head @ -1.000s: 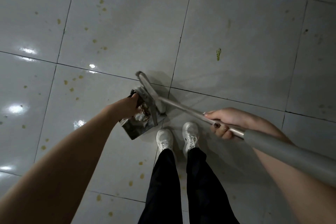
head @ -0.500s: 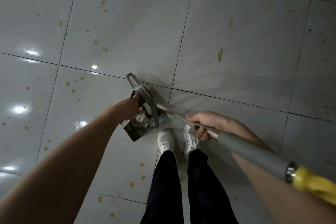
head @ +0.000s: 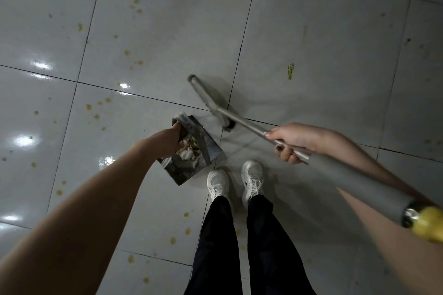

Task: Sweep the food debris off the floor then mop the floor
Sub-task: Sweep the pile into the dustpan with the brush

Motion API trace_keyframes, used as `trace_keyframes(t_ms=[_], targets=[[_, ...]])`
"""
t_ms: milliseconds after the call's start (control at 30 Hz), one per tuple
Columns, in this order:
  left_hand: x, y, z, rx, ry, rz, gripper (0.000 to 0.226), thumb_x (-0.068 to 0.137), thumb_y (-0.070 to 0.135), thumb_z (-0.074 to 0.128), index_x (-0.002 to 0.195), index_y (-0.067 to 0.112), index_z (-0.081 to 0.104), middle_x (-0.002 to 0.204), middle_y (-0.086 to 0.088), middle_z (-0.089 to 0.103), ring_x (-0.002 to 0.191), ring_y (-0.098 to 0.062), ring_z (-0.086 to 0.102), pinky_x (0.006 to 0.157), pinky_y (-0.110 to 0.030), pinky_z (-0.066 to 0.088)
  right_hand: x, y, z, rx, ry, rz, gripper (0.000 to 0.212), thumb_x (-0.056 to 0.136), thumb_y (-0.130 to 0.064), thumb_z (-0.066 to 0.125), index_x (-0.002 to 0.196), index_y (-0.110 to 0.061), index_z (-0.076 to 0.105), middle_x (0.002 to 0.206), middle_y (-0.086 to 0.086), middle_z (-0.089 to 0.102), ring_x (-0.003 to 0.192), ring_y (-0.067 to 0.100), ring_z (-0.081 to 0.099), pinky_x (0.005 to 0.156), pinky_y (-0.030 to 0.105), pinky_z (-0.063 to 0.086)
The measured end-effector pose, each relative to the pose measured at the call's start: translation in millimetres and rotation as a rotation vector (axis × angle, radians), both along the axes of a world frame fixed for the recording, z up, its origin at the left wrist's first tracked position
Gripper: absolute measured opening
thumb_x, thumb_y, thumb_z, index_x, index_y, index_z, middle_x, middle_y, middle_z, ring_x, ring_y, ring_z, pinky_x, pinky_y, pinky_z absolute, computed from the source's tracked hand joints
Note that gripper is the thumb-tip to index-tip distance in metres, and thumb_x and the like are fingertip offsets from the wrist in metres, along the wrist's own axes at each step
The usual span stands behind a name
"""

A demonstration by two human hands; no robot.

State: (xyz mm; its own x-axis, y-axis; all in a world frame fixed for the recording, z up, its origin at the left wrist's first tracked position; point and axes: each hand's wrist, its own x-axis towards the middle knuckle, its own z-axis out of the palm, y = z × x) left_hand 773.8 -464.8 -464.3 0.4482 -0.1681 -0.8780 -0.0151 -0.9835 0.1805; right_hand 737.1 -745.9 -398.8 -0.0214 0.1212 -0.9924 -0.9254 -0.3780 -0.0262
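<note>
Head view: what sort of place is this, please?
Probably an indoor kitchen or eating area; no walls or furniture show. Glossy pale floor tiles mirror ceiling lights, yellowish food spots dot them, and the left hand holds a dustpan of scraps.

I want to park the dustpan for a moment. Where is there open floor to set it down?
The floor is bare right of the grey broom head, up to the green scrap, and left of the metal dustpan, though yellow specks dot it there. Crowded between dustpan, broom head and white shoes.
</note>
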Motion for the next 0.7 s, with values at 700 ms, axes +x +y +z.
trace_keyframes(t_ms=[700], targets=[[-14.3, 17.6, -4.0, 0.009, -0.003, 0.077, 0.053, 0.093, 0.014, 0.052, 0.135, 0.003, 0.022, 0.1, -0.02, 0.058, 0.064, -0.012, 0.042, 0.066, -0.028, 0.039, -8.1, 24.4, 1.3, 0.054, -0.022, -0.053, 0.017, 0.102, -0.03, 0.033, 0.089, -0.02, 0.038, 0.061, 0.001, 0.031, 0.021, 0.0, 0.029, 0.028, 0.005, 0.027]])
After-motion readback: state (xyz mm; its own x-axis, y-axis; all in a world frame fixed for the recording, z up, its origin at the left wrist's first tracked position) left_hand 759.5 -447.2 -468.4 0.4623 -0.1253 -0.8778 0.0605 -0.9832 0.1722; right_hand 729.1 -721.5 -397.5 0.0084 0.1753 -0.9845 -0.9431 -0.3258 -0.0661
